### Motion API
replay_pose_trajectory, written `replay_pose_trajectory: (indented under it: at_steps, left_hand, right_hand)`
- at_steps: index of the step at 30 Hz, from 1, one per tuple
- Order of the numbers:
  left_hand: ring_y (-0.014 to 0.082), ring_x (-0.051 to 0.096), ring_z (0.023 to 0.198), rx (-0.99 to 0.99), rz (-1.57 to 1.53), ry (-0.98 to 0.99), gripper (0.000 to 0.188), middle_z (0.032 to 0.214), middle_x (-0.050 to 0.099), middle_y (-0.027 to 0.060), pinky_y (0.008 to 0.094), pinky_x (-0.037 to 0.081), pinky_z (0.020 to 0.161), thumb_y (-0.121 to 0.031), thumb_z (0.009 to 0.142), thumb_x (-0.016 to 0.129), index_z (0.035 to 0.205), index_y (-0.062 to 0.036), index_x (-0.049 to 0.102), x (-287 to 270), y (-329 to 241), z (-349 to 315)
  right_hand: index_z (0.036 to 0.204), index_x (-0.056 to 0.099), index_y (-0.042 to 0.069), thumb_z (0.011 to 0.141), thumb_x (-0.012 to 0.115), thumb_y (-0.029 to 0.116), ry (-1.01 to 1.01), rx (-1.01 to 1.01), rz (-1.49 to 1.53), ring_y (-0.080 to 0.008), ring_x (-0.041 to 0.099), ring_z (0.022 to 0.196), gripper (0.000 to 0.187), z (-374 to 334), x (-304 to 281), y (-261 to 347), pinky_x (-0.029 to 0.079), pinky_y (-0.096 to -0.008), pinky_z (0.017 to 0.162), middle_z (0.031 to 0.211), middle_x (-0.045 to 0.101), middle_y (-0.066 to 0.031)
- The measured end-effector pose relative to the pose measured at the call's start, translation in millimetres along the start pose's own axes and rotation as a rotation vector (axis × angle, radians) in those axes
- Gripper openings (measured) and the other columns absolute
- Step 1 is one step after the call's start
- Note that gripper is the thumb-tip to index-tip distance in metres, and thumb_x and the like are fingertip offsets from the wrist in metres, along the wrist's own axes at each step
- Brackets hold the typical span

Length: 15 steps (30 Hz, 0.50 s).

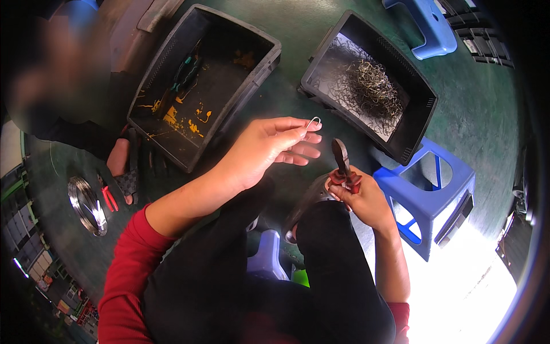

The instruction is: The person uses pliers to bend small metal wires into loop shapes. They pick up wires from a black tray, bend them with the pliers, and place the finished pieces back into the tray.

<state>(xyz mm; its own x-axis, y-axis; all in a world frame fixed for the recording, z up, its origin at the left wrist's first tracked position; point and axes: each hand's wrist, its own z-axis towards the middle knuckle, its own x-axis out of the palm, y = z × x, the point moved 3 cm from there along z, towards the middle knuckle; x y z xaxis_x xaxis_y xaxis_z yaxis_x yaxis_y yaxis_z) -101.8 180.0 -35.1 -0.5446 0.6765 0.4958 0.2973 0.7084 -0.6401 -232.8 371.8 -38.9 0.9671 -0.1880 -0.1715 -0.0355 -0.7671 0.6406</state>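
1. The fingers of the left hand (264,148) pinch a small bent wire hook (313,121) between thumb and forefinger, holding it up above the dark green floor (286,34), the other fingers loosely spread below it.
2. The right hand (362,199) is closed around the red handles of a pair of cutting pliers (342,163), whose dark jaws point up toward the hook, near it but not touching.
3. Just beyond the hook, a black crate (421,123) holding a tangled heap of wire pieces (372,89) rests tilted on a blue plastic stool (427,200).
4. To the left stands a second black crate (172,152), its bottom flecked with yellow bits.
5. Farther left on the floor lie a coil of wire (87,205) and red-handled pliers (107,196), beside another person's sandalled foot (123,169).
6. A second blue stool (427,28) sits at the top edge.
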Motion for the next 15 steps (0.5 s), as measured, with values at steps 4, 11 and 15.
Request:
replay_pose_trajectory:
  at_steps: [4, 11, 15]
  left_hand:
    - [0.0299, 0.064, 0.11, -0.052, -0.148, 0.032, 0.043, 0.123, 0.062, 0.018, 0.0385, 0.052, 0.092, -0.03, 0.101, 0.049, 0.13, 0.0019, 0.055, -0.3, 0.9, -0.3]
    - [0.0316, 0.062, 0.114, -0.094, -0.267, 0.093, 0.051, 0.125, 0.061, 0.0194, 0.0404, 0.051, 0.096, -0.037, 0.102, 0.044, 0.132, 0.0039, 0.052, -2.1, 1.9, 0.5]
    - [0.0317, 0.062, 0.114, -0.095, -0.241, 0.085, 0.051, 0.125, 0.061, 0.0194, 0.0407, 0.051, 0.096, -0.037, 0.102, 0.043, 0.132, 0.004, 0.051, -1.9, 2.2, 0.4]
  right_hand:
    - [0.104, 0.063, 0.0, 0.087, 0.069, 0.013, -0.003, 0.011, 0.01, -0.0168, 0.065, 0.088, 0.022, -1.5, -0.4, 2.6, 0.048, -0.0304, 0.081, 0.092, 0.069, -0.0104]
    - [0.103, 0.063, 0.0, 0.088, 0.068, 0.014, -0.005, 0.015, -0.012, -0.0172, 0.065, 0.087, 0.021, -3.4, 1.5, 3.5, 0.048, -0.0305, 0.08, 0.091, 0.069, -0.0105]
    - [0.106, 0.063, 0.002, 0.09, 0.067, 0.016, -0.004, -0.04, -0.046, -0.0082, 0.056, 0.071, 0.021, -3.2, 3.4, 1.3, 0.042, -0.0245, 0.062, 0.088, 0.068, -0.0036]
